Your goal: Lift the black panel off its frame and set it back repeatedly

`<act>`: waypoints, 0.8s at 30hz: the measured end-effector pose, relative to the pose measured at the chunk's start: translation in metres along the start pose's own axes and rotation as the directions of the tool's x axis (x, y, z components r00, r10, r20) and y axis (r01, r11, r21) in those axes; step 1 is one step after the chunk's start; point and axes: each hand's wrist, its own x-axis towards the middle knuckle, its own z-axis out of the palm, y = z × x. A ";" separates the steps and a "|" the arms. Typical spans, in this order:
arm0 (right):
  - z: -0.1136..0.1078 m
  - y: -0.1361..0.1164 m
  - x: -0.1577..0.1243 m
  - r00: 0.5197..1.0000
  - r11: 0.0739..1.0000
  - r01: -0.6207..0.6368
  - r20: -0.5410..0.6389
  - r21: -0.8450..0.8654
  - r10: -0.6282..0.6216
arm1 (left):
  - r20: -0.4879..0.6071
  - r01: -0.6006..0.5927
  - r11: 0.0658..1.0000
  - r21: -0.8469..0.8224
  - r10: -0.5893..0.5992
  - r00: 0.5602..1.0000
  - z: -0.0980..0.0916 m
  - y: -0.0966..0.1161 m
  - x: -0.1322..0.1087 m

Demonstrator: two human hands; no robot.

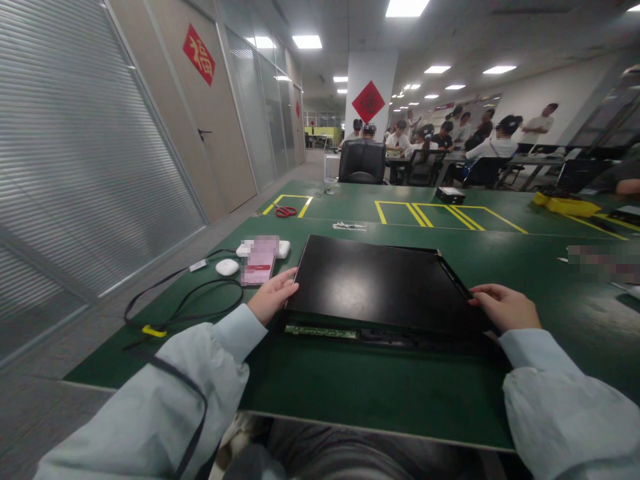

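A flat black screen panel (370,283) lies slightly tilted over a dark frame (415,339) on the green table. My left hand (273,295) grips the panel's left edge between thumb and fingers. At the right edge my right hand (507,308) pinches the panel, close to the frame's side rim. Below the near edge of the panel, a narrow green circuit board (320,331) shows inside the frame. The panel hides most of the frame's inside.
Left of the panel are a phone (260,261), a white rounded case (227,267) and a black cable (175,313). Farther back lie red-handled scissors (286,211), small white pieces (349,227) and a black box (450,195). A yellow item (565,204) is at right; people sit beyond.
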 end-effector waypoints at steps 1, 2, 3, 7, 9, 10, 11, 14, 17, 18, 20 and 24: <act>-0.001 -0.003 -0.001 1.000 1.000 -0.017 0.012 -0.002 0.017 | -0.007 -0.002 1.000 -0.002 0.002 1.000 -0.001 -0.001 0.000; -0.002 -0.006 -0.003 0.999 0.999 -0.033 0.022 -0.003 0.034 | -0.010 -0.004 1.000 -0.002 0.004 1.000 -0.002 -0.001 0.000; -0.003 -0.009 -0.004 0.999 0.999 -0.047 0.028 -0.002 0.047 | -0.009 -0.004 1.000 0.000 0.004 1.000 -0.002 -0.001 0.000; -0.004 -0.014 -0.008 0.997 0.997 -0.071 0.039 0.008 0.071 | 0.010 0.005 0.999 0.035 -0.005 1.000 0.000 0.002 -0.003; -0.004 -0.011 -0.006 0.997 0.998 -0.068 0.041 0.013 0.068 | 0.004 -0.019 0.998 0.060 0.019 1.000 0.002 0.003 -0.005; -0.004 -0.008 -0.004 0.997 0.998 -0.063 0.038 0.013 0.062 | -0.005 -0.042 0.996 0.072 0.043 0.999 0.003 0.003 -0.005; -0.003 -0.005 -0.002 0.998 0.998 -0.056 0.034 0.013 0.055 | -0.012 -0.067 0.994 0.084 0.068 0.998 0.004 0.004 -0.005; -0.001 0.006 0.004 0.999 1.000 -0.021 0.051 0.016 0.020 | -0.014 -0.128 0.985 0.118 0.131 0.991 0.003 0.004 -0.004; 0.003 0.010 0.005 0.999 1.000 0.003 0.040 0.026 -0.004 | -0.041 -0.152 0.968 0.199 0.164 0.986 -0.002 0.002 -0.002; 0.004 0.010 0.005 1.000 1.000 0.002 0.023 0.028 -0.003 | -0.063 -0.154 0.959 0.239 0.174 0.983 -0.004 0.001 -0.001; 0.005 0.008 0.003 1.000 1.000 -0.009 -0.006 0.027 0.009 | -0.091 -0.146 0.936 0.319 0.184 0.979 -0.009 0.000 0.000; 0.004 0.002 -0.001 1.000 0.999 -0.030 0.002 0.019 0.030 | -0.083 -0.122 0.904 0.409 0.171 0.982 -0.014 -0.003 0.002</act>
